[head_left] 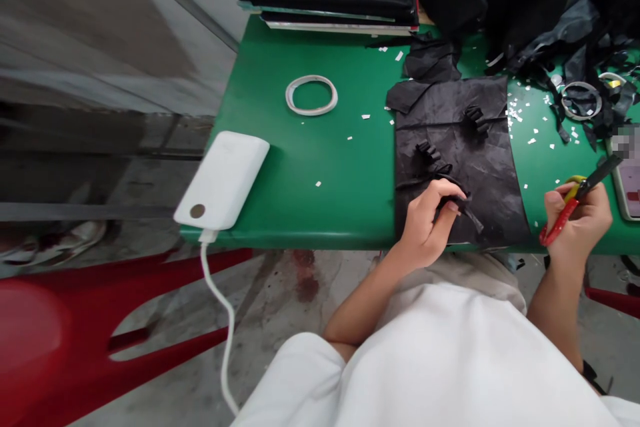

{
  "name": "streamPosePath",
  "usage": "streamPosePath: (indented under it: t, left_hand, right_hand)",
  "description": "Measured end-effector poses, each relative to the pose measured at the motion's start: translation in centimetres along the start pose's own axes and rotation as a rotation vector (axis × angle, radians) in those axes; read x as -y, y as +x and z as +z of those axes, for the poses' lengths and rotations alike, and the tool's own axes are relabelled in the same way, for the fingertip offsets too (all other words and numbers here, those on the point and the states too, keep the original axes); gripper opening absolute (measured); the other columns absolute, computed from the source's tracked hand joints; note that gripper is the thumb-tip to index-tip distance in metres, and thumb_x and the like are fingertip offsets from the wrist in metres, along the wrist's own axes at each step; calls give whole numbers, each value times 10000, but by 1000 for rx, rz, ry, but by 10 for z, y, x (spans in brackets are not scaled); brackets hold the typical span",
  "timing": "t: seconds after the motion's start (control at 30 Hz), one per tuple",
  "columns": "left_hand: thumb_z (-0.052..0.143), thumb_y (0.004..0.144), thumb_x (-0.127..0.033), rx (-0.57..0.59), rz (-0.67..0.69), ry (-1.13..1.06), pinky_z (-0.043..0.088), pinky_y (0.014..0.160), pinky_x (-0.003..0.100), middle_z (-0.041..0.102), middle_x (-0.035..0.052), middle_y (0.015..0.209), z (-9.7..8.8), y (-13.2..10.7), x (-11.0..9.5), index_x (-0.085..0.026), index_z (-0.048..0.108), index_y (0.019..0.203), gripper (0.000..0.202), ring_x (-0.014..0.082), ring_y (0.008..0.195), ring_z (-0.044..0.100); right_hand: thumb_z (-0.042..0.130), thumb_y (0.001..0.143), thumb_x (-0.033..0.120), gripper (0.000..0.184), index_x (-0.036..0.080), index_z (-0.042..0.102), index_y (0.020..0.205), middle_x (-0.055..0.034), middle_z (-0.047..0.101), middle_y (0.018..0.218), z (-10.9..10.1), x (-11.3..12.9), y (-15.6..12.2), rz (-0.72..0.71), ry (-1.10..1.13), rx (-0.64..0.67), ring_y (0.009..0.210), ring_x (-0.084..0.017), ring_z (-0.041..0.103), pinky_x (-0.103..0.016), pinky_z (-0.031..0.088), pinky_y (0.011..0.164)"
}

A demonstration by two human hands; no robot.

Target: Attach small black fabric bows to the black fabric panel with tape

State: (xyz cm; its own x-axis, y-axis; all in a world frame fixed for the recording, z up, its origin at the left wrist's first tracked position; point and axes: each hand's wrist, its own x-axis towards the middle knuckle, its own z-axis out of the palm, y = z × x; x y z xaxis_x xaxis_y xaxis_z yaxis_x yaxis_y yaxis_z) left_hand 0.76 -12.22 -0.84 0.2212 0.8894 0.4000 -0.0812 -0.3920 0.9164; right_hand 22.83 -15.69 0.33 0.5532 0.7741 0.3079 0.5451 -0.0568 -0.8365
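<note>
My left hand is pinched on a thin black strip above a black sheet at the table's front edge. Two small bunches of folded black material, a left bunch and a right bunch, rest on the sheet. My right hand is closed around scissors with red and yellow handles. Their dark blades point up and right, away from the sheet. The far end of the strip lies partly under my left fingers.
On the green table lie a white power bank with a cable, a roll of tape and white paper bits. Black scraps heap at the back right, beside a phone. A red chair stands left.
</note>
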Motion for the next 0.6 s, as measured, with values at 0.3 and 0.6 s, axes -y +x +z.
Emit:
streamPosePath:
  t: [0.3,0.6]
  left_hand:
    - [506,999,-363,9,-110,-72,383,610,203,499,-37,784,2,-4,-11,-236,499,1066,143,66,636,479]
    - [488,999,-394,-37,-221,-223,369,541,214,559,-27,748,-4,-10,-2,-246,559,970,167,77,596,484]
  right_hand:
    - [768,736,556,425,249,483,808,9,525,719,-9,27,-17,-67,-202,226,659,-182,510,-325,413,631]
    - [704,808,476,349,239,476,925,17,563,764,-10,52,-33,-195,-196,478,609,-142,511,-262,399,561]
